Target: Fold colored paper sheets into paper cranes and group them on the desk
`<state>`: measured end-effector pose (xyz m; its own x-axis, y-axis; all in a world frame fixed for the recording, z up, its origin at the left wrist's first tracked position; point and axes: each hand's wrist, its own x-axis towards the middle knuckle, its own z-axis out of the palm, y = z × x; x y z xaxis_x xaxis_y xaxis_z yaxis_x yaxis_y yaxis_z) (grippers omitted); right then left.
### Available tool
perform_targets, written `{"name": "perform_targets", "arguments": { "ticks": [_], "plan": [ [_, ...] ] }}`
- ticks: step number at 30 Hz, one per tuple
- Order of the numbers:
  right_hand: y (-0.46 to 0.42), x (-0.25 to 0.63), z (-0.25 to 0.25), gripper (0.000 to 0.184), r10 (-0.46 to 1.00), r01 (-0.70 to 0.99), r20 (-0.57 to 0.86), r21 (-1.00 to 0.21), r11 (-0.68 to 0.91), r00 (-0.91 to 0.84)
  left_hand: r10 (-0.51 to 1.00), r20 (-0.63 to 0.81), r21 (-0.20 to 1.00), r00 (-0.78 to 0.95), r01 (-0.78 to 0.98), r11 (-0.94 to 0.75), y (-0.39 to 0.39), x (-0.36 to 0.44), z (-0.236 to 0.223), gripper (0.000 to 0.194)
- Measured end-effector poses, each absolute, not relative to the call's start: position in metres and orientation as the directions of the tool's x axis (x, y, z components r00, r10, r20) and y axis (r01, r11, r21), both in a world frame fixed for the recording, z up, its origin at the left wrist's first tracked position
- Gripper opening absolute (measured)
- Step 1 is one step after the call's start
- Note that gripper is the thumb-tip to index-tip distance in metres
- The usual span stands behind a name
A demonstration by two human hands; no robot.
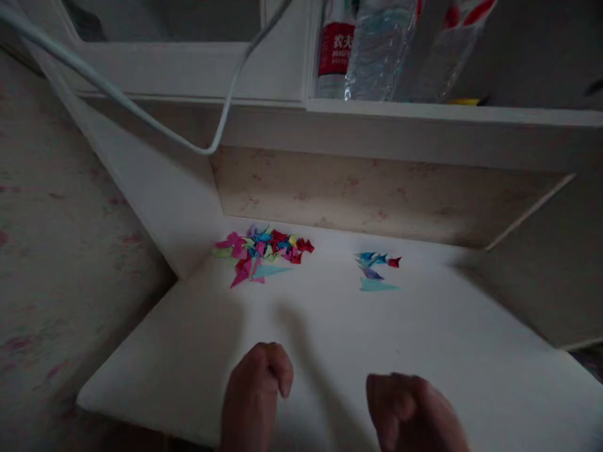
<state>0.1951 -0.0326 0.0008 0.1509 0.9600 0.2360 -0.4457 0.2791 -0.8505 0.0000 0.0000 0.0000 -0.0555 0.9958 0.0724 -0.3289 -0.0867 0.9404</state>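
Observation:
Both hands are over the front part of the white table (198,358), held apart from each other. My left hand (257,389) is curled into a loose fist with nothing showing in it. On the other side, my right hand (409,408) is also curled, its fingers bent inward and no object visible. Farther back at the left lies a heap of small folded paper pieces (268,245) in pink, red, blue, green and yellow. A smaller group of folded papers (372,258) lies back right, with a pale turquoise paper triangle (377,285) in front. Neither hand touches the papers.
Above the table, a shelf (452,113) holds several clear plastic bottles (377,56), one with a red label. A white cable (160,125) hangs in front at the upper left. Panels bound the table's left and right, and a flower-patterned wall (348,188) stands behind.

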Motion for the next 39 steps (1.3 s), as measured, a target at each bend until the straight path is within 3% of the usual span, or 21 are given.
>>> {"name": "perform_targets", "arguments": {
  "ticks": [4,8,13,27,39],
  "plan": [
    [-0.001,0.182,-0.054,0.048,0.970,-0.047,0.102,-0.992,0.115,0.219,0.988,-0.146,0.989,0.041,0.011,0.146,0.025,0.016,-0.059,0.041],
    [0.016,0.178,-0.103,0.051,0.990,0.190,-0.079,-0.977,-0.100,0.115,0.970,-0.136,0.975,0.200,0.203,0.094,0.032,0.018,-0.100,0.040],
    [0.019,0.176,-0.131,0.049,0.992,0.298,-0.067,-0.950,-0.095,0.103,0.961,-0.115,0.962,0.252,0.269,0.045,0.033,0.014,-0.113,0.039],
    [0.016,0.174,-0.133,0.044,0.996,0.528,0.085,-0.847,0.068,0.008,0.951,-0.158,0.967,0.266,0.235,0.095,0.036,0.011,-0.118,0.041],
    [0.014,0.170,-0.127,0.040,0.986,0.601,0.146,-0.782,0.165,-0.081,0.954,-0.180,0.968,0.241,0.216,0.128,0.036,0.010,-0.119,0.042]
  ]
}}
